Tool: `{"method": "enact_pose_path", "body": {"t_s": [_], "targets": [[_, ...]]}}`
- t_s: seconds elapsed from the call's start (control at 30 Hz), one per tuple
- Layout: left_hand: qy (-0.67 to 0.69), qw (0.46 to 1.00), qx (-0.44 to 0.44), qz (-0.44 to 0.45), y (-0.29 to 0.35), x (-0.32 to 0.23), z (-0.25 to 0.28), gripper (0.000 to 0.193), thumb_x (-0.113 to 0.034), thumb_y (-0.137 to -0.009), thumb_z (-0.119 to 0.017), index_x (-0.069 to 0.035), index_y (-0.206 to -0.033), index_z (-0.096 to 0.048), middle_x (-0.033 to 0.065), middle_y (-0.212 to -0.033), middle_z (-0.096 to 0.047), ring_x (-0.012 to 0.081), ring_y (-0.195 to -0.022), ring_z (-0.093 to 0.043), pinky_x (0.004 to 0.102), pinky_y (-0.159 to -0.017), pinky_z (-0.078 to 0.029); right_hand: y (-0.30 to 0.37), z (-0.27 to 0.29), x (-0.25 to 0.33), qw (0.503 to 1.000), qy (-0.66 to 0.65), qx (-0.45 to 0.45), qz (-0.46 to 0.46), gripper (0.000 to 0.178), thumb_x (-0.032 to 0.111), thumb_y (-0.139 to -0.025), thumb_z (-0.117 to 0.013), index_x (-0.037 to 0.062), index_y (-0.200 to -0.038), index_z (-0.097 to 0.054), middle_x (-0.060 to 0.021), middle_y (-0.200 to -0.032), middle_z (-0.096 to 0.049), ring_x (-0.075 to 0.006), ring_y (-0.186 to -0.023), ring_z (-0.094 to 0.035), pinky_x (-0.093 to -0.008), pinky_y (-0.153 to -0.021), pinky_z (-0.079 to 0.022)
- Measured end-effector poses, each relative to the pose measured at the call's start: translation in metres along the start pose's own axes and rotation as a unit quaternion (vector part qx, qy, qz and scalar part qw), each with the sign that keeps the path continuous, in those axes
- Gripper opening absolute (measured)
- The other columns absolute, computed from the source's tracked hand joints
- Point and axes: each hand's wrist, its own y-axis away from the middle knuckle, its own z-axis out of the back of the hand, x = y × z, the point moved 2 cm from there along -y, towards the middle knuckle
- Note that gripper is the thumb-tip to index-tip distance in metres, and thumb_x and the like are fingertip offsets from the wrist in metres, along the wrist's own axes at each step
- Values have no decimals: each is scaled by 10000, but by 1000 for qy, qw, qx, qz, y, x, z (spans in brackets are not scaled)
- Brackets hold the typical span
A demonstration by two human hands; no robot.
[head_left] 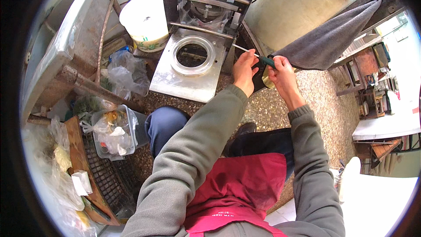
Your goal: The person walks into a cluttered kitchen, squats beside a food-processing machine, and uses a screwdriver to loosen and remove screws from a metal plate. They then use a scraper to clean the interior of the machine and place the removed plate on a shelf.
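My right hand [285, 79] is wrapped round the dark green handle of a screwdriver [266, 60]. The fingers of my left hand [244, 73] are curled at its thin metal shaft, steadying it. The shaft slants up and left, its tip at the right side of a metal appliance with an open, dark frame [170, 6]. Low on that appliance lies a silvery metal panel [182, 83] with a raised metal ring [210, 64] around a round dark opening. What the tip touches is too small to make out.
A white bucket [142, 17] stands left of the appliance, with plastic bags [125, 72] below it. Nearer left are a grey bin [140, 125] of rubbish and a black crate [109, 166]. A grey cloth [326, 39] hangs at right. Shelves [372, 77] stand farther right.
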Motion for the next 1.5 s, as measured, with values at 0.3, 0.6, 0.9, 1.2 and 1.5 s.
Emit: {"method": "enact_pose_path", "body": {"t_s": [0.3,0.6,0.9,1.2,1.5], "targets": [[9,1000,-4,0,0,3,-1,174,-317,-968,-757,-217,-1104,-717,-59,-1048,-695,97,-1018,-614,314,-828,-443,4,5,1,996,-78,34,5,197,249,-1076,-598,90,-1179,-546,-37,-986,-615,-138,-792,-594,-262,-700,-491],[4,999,-6,-36,2,-5,0,145,-332,-989,-726,-197,-1036,-700,-78,-1002,-690,80,-977,-592,326,-836,-407,4,-3,4,994,-61,63,61,229,44,-1000,-660,82,-1187,-534,-51,-1024,-634,-138,-858,-620,-258,-728,-504],[1,1000,-10,-21,5,1,12,191,-320,-994,-723,-206,-1147,-719,-75,-1073,-695,99,-1025,-602,325,-850,-409,12,-4,-5,997,5,40,60,234,206,-1058,-634,91,-1203,-491,-30,-889,-594,-116,-699,-561,-253,-596,-444],[2,1000,-15,-25,4,3,25,217,-342,-991,-718,-163,-1112,-710,-59,-1043,-692,112,-1005,-595,338,-836,-416,10,-3,-13,993,43,96,57,200,146,-1050,-635,73,-1199,-523,-72,-1026,-628,-129,-810,-599,-255,-722,-492],[-6,1000,-5,-10,-6,3,17,227,-331,-979,-745,-215,-1173,-722,-79,-1102,-709,85,-1021,-616,307,-824,-422,-5,0,-11,999,14,17,46,202,109,-1067,-581,41,-1246,-518,-68,-1114,-617,-168,-887,-606,-276,-787,-512]]}}
